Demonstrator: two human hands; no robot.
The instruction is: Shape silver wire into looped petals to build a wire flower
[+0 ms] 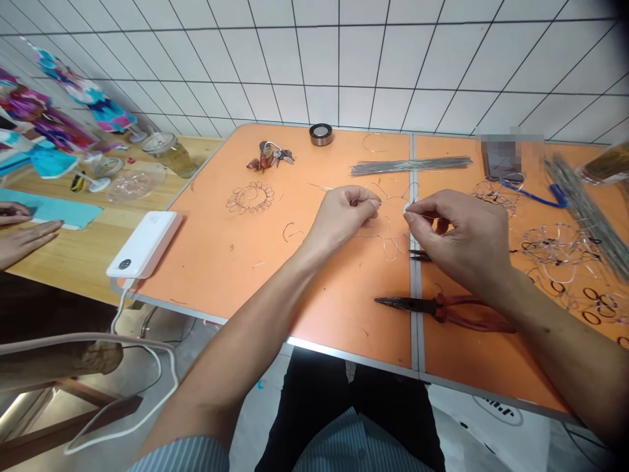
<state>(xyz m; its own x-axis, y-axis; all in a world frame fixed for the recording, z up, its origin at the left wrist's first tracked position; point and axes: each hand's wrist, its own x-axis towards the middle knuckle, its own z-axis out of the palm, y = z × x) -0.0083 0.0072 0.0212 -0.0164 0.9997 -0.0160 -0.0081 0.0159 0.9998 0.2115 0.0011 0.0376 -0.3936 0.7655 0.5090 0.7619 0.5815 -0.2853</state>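
Note:
My left hand (346, 213) pinches a thin wire between thumb and fingertips above the middle of the orange table. Facing it, my right hand (462, 233) also has thumb and forefinger closed on the wire. Fine wire loops (390, 196) show between and just below the hands; how they join is too thin to make out. Red-handled long-nose pliers (442, 308) lie below my right hand, jaws pointing left. The dark tips of another tool (419, 255) stick out from under that hand. Left of my left hand lies a petal-edged wire ring (250, 211).
Behind my hands lie straight wires (413, 166), a tape roll (321, 135) and keys (282, 157). Looped wire pieces (557, 246), a wire bundle (590, 210) and a phone (501, 160) are at right. A corded white power bank (145, 246) sits left, near another person's hands (29, 242).

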